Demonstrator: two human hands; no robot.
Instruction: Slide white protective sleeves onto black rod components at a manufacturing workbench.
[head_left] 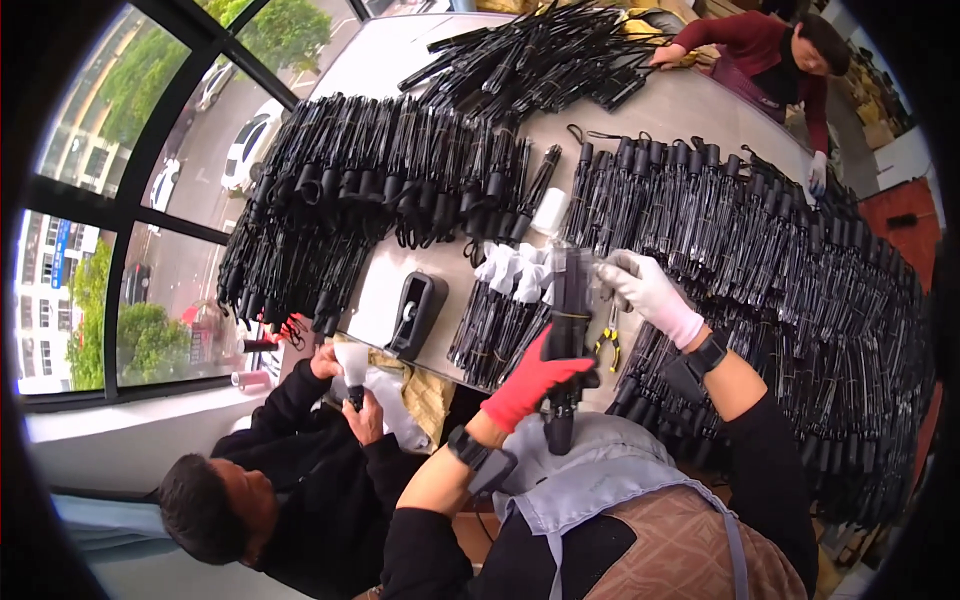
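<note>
folded black umbrella (566, 330) stands upright between both hands, just over the near edge of the counter (690, 105), its handle end pointing down toward the grey apron (590, 475). the left hand (535, 378), in a red glove, is closed around the lower shaft. the right hand (648, 290), in a white glove, pinches a clear plastic sleeve at the top of the umbrella with its fingers drawn together. the sleeve seems only partly over the umbrella, so this piece looks mid-way.

most of the counter is covered in rows of black umbrellas (760, 240), with a second bank (370, 170) toward the window side and a loose heap (540, 55) at the far edge. whether these are already sleeved cannot be told. a short row with white tips (515, 270) lies just behind the held one, near a black tape dispenser (415, 312) and yellow-handled pliers (608, 345) at the near edge.

a seated person in black (300, 470) works by the near left corner; another in dark red (760, 45) reaches into the far heap.
</note>
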